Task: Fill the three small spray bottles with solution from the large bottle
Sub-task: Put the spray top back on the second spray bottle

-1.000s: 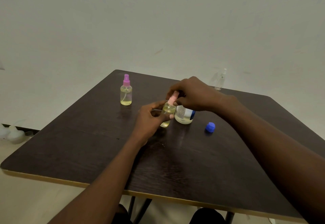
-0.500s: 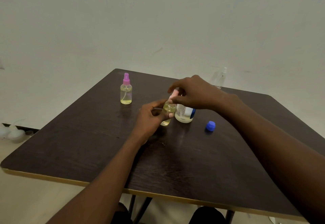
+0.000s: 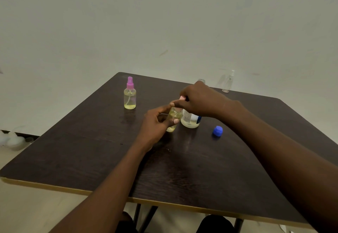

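Observation:
My left hand [image 3: 156,124] grips a small spray bottle [image 3: 173,118] of yellow liquid, standing on the dark table [image 3: 91,150]. My right hand [image 3: 199,101] is closed on that bottle's pink spray cap [image 3: 182,98] from above. Just behind stands the large bottle [image 3: 191,120], uncapped, with a white and blue label, mostly hidden by my right hand. Its blue cap [image 3: 217,131] lies to the right. A second small bottle with a purple sprayer [image 3: 129,94], full of yellow liquid, stands at the back left. A clear small spray bottle [image 3: 228,82] stands at the far right edge.
A pale wall rises behind the table. Whitish plastic items [image 3: 14,140] lie on the floor at the left. The table's light front edge [image 3: 164,202] runs close to my body, with metal legs below.
My right hand has turned slightly on the pink cap and the view has shifted a little. The bottles stay where they were.

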